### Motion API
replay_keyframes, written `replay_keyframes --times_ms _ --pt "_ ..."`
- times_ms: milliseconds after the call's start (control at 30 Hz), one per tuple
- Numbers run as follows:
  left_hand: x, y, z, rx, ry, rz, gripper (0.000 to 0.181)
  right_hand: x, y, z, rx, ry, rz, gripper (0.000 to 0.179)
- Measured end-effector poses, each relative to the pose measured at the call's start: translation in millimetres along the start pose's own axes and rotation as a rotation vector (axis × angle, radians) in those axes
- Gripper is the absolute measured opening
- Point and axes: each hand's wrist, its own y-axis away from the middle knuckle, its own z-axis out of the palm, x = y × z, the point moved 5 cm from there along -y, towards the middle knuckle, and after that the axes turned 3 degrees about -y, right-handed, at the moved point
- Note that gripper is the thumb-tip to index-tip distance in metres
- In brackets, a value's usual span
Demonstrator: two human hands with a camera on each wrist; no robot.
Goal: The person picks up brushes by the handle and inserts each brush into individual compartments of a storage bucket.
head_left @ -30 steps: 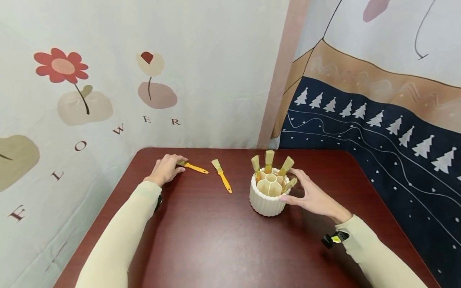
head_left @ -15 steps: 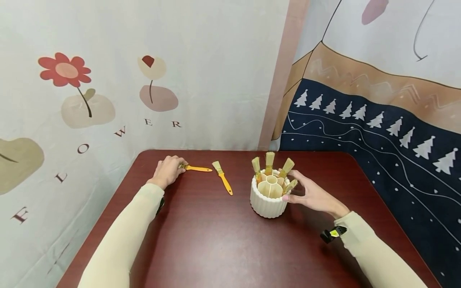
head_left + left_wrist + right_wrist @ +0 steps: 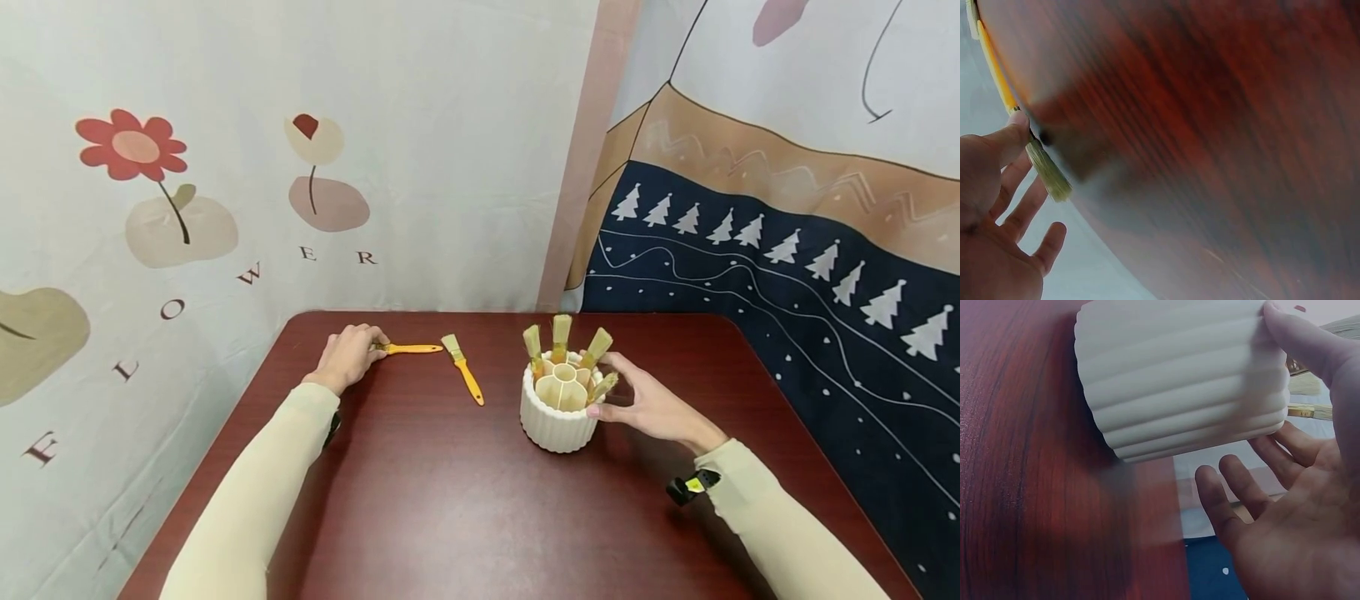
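My left hand [image 3: 349, 357] pinches a yellow-handled paintbrush [image 3: 414, 349] near its ferrule. In the left wrist view the thumb presses on the ferrule, the pale bristles [image 3: 1050, 172] stick out below it, and the other fingers are spread. A ribbed white round holder [image 3: 557, 427] with divided compartments stands on the right half of the table. At its rim, my right hand [image 3: 660, 410] grips it between thumb and fingers, as the right wrist view shows on the holder's wall [image 3: 1179, 375]. Several brushes [image 3: 562, 332] stand in it, bristles up.
A second yellow-handled paintbrush [image 3: 469, 380] lies between the two hands, bristles toward the far edge. The dark red wooden table [image 3: 450, 492] has a printed flower curtain [image 3: 450, 167] behind it and a navy tree-patterned cloth [image 3: 750, 283] at the right.
The left hand has closed its thumb and fingers on the paintbrush, whose handle has swung from slanting to nearly level and shifted slightly right. The right hand and holder have stayed in place.
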Motion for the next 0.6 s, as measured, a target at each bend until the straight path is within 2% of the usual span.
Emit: replay_keyframes --times_ms 333,600 --pt "6.3 8.9 -14.7 0.02 0.021 0.016 0.025 -5.8 -0.9 0.7 0.021 0.039 -0.013 0.086" --pt "11.1 15.5 -26.6 0.062 0.12 0.005 0.025 -5.8 -1.1 0.7 0.037 0.045 0.011 0.084"
